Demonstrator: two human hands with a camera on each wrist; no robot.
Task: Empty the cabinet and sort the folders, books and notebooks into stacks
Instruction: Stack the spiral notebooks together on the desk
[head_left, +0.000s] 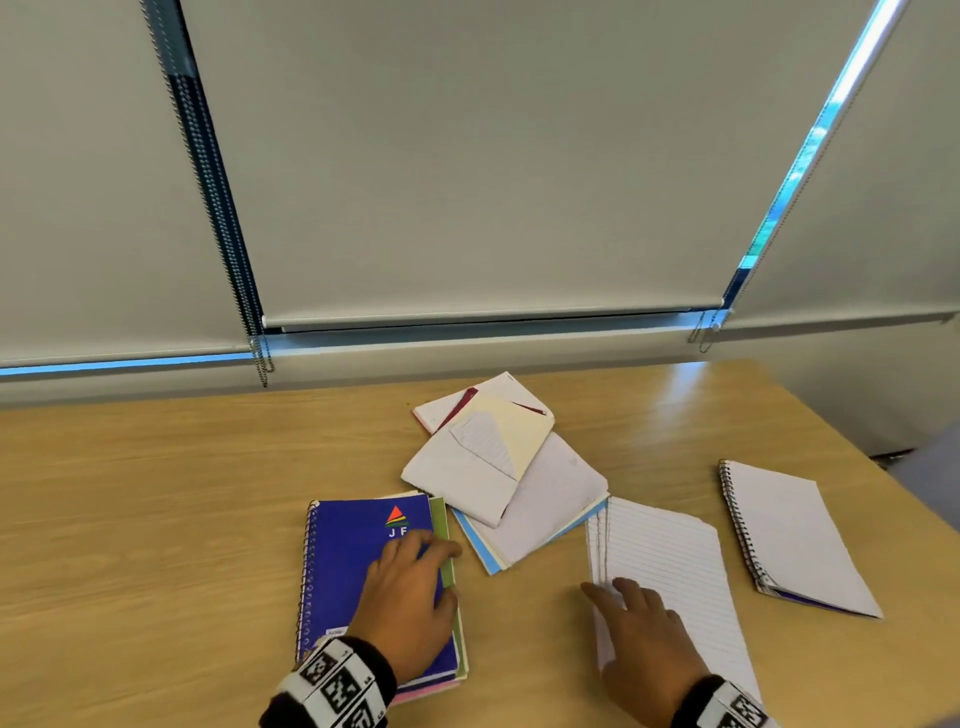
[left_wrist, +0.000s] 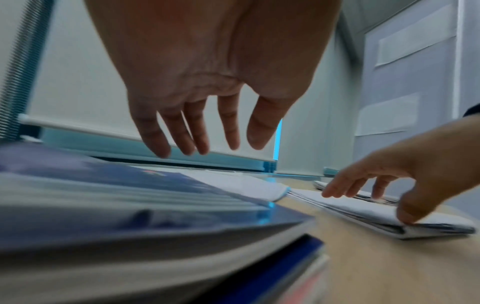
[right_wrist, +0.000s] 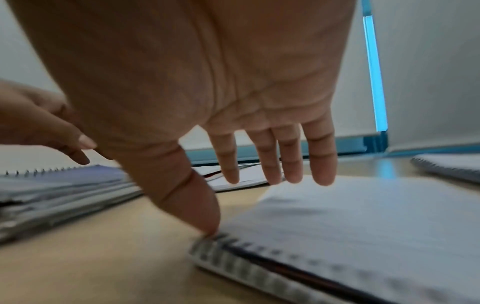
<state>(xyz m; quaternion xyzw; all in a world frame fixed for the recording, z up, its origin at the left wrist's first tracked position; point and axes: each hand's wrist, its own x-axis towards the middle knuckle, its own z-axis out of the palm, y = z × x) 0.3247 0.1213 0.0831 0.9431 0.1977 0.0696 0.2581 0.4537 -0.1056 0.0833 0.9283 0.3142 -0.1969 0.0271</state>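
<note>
With the left hand hovering, fingers loosely spread, over the blue spiral-bound notebook topping the near stack, and the right hand, fingers spread, thumbing the white lined spiral notebook at its coil edge, its loose pages could likely fan or slide across the wooden table

Light was even and rather dim, filtered through the drawn pale grey roller blinds. Thin bright blue-white slits glowed at the blind edges, and one cast a pale glare patch on the light wooden desk. Shadows under the hands were soft and faint. The head view was fairly sharp, though its straight blind edges splayed outward toward the corners. Both wrist views were heavily blurred: the blue spiral-bound notebook smeared in the foreground, the lined white spiral notebook streaked, palms dark against the backlight.
</note>
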